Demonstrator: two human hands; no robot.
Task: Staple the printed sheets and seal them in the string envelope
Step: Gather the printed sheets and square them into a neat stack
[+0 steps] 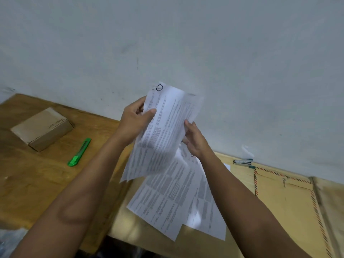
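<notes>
Printed sheets (163, 125) held raised above desk (46, 183), gripped by left hand (135, 122) & right hand (194, 141), stapler (242, 162) beyond string envelope (290, 205); risk: loose pgs (173, 200) omitted, edges stapled misaligned.

A pale, scuffed wall (167, 43) fills the view ahead of me. My wooden bench (46, 175) butts against it, lit evenly by soft, dull light.
</notes>
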